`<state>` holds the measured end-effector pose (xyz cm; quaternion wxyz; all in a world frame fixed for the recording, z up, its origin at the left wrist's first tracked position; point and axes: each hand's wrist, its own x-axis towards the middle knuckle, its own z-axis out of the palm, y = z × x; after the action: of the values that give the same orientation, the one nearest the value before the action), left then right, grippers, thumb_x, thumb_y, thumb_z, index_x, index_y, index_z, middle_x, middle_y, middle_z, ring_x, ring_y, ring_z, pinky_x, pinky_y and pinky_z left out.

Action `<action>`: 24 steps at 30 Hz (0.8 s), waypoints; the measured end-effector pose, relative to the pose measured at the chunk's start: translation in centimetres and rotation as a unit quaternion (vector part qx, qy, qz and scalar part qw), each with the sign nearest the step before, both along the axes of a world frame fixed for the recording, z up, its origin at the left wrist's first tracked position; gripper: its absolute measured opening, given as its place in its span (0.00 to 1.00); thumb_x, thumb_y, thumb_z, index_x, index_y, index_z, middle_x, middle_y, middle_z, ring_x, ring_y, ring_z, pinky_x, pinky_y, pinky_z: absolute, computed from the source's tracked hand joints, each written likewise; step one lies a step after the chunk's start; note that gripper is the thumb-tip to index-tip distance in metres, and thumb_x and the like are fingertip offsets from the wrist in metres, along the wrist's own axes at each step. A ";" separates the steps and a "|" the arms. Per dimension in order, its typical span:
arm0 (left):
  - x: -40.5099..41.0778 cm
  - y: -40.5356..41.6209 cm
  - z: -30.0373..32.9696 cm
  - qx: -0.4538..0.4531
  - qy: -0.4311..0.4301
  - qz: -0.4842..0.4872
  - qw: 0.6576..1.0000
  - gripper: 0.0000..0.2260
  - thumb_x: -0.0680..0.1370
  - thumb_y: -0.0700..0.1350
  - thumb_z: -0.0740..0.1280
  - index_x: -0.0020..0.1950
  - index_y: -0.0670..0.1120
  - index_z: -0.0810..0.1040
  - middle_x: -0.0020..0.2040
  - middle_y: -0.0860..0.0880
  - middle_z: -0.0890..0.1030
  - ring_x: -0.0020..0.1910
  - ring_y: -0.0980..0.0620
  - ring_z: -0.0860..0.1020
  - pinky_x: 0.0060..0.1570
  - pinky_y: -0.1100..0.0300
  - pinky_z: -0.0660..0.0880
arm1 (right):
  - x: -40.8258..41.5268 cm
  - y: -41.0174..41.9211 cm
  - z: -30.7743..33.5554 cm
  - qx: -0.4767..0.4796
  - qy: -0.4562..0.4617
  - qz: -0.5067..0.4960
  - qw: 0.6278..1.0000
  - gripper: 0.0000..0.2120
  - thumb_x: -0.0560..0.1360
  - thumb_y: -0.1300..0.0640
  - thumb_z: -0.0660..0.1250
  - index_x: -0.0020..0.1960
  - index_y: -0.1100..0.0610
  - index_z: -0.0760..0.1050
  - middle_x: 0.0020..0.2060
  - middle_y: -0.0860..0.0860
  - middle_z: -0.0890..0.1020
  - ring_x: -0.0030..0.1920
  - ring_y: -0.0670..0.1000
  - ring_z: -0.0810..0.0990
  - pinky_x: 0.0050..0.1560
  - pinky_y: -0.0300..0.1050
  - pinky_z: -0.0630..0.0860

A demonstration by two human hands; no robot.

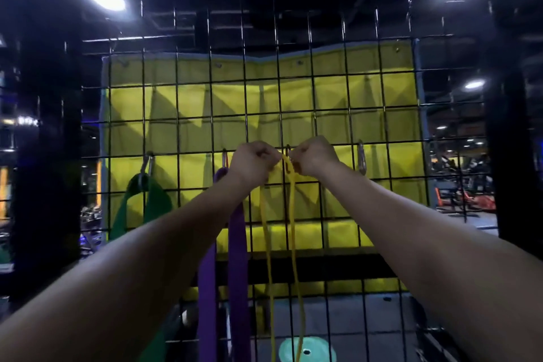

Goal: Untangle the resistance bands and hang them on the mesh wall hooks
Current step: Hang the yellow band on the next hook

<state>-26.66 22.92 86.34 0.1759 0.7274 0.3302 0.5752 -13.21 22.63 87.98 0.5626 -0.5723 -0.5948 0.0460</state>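
Hanging from both fists, the yellow band [293,214] trails down the mesh wall [332,132]; left hand [254,160] and right hand [314,156] pinch its top at a hook [288,156]. Purple band [236,258] and green band [141,203] hang on neighbouring hooks leftward.

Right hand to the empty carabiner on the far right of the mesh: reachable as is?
Probably yes. The empty carabiner hangs just right of the right hand, at about the same height, with nothing between them. But that hand is pinching the yellow band together with the left hand.
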 end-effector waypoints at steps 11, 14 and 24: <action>-0.2 0.6 -0.4 0.026 0.025 0.014 0.999 0.03 0.77 0.42 0.66 0.47 0.46 0.79 0.39 0.52 0.78 0.37 0.58 0.75 0.28 0.73 0.71 | 0.0 -0.1 0.5 -0.048 0.102 0.094 0.989 0.06 0.75 0.61 0.67 0.40 0.60 0.73 0.33 0.54 0.78 0.30 0.48 0.77 0.34 0.40 0.73; 0.2 0.6 -0.3 0.033 0.025 0.009 0.999 0.04 0.76 0.41 0.66 0.48 0.43 0.80 0.38 0.52 0.77 0.36 0.59 0.75 0.29 0.73 0.71 | 0.5 -0.6 1.2 -0.065 0.070 0.086 0.992 0.09 0.75 0.61 0.67 0.37 0.60 0.72 0.30 0.54 0.77 0.29 0.48 0.76 0.33 0.40 0.73; 0.7 0.8 -0.1 0.014 0.007 -0.006 1.000 0.05 0.76 0.41 0.66 0.49 0.43 0.80 0.44 0.47 0.80 0.39 0.56 0.78 0.43 0.61 0.76 | 0.7 -1.0 1.1 -0.065 0.082 0.118 0.987 0.10 0.75 0.63 0.67 0.36 0.61 0.71 0.30 0.55 0.77 0.29 0.49 0.76 0.33 0.40 0.75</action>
<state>-25.97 23.71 86.23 0.1667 0.7361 0.3190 0.5733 -12.52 21.61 89.07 0.5621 -0.5276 -0.6056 0.1976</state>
